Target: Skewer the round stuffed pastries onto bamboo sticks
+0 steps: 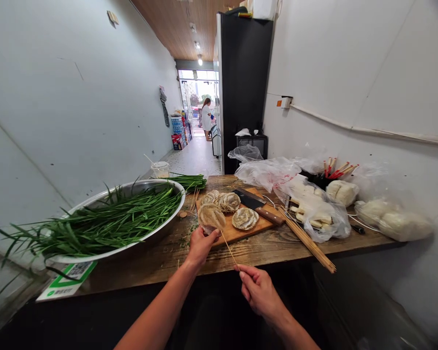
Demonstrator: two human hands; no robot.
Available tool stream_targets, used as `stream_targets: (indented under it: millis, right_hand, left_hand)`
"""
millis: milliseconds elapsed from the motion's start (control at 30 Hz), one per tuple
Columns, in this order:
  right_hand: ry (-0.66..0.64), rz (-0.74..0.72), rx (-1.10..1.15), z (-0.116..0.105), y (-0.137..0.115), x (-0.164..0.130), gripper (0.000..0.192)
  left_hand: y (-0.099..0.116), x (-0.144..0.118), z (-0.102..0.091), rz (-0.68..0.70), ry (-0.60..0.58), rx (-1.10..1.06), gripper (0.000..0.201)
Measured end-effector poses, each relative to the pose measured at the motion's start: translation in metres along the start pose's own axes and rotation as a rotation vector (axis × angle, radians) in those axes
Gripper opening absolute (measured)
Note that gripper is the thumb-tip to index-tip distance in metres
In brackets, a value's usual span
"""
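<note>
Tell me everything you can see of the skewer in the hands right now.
The skewer is a thin, straight, pale stick, bamboo by its look. It slants from the right hand, whose fingertips pinch its near end, up and away to the round, ridged, tan slice that the left hand grips at the cutting board's near edge. Its far end meets the slice; whether it has pierced it cannot be told.

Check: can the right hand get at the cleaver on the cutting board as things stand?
Probably not freely: the right hand is pinching a skewer, so it is occupied. The cleaver lies uncovered on the cutting board, handle toward the right, nothing blocking.
</note>
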State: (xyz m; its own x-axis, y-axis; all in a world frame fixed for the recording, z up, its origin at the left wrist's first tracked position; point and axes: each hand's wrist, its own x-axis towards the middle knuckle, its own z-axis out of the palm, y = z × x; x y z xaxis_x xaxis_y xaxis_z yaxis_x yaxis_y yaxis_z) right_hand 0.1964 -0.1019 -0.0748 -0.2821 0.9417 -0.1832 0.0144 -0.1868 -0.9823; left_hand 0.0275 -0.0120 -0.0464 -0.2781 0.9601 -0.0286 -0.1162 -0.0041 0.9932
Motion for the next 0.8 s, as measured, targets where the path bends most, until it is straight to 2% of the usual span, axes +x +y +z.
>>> stream_targets:
  millis: [133, 267, 533, 667, 800]
  right_hand:
    - [0.022, -0.062, -0.018, 0.003, 0.005, 0.001, 0.063]
    - [0.020, -0.089, -0.069, 0.005, 0.011, -0.001, 0.061]
    - [0.087, -0.131, -0.174, 0.001, 0.010, -0.004, 0.057]
    - [0.185, -0.247, -0.287, 0.000, 0.012, -0.005, 0.051]
    - [0.206, -0.337, -0.327, 0.003, 0.013, -0.007, 0.047]
  left_hand:
    - [-0.010, 0.002, 0.003, -0.019, 0.055, -0.067, 0.041]
    - [-0.010, 0.001, 0.005, -0.021, 0.116, -0.079, 0.039]
    - [0.000, -0.002, 0.001, -0.075, 0.007, -0.110, 0.040]
    - [0.003, -0.003, 0.002, -0.062, 0.018, -0.067, 0.037]
    - [0.005, -0.006, 0.005, -0.039, 0.002, -0.042, 0.035]
